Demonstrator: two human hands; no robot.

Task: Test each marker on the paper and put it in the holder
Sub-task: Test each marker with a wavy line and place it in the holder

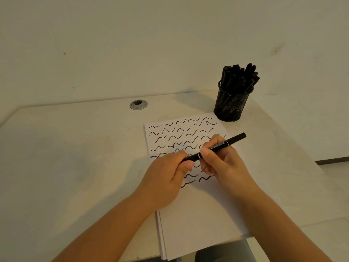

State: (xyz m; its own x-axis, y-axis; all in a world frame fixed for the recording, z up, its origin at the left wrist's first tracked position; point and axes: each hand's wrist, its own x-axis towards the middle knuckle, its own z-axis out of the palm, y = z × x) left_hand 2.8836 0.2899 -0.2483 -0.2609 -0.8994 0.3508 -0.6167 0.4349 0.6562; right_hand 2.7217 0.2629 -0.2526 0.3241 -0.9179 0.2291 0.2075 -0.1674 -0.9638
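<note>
A black marker [226, 143] lies slantwise between both hands above the white paper [198, 214]. My right hand [221, 163] grips the marker's barrel with thumb and fingers. My left hand [166, 176] pinches the marker's lower left end, where the cap sits. The paper's upper half bears several rows of black wavy strokes. A black mesh holder [231, 104] stands past the paper's far right corner, packed with several black markers [238, 77].
The paper is the top sheet of a stack on a pale desk [75, 157]. A round metal cable grommet [138, 104] sits near the desk's back edge. A pale wall rises behind. The desk's right edge runs close to the holder.
</note>
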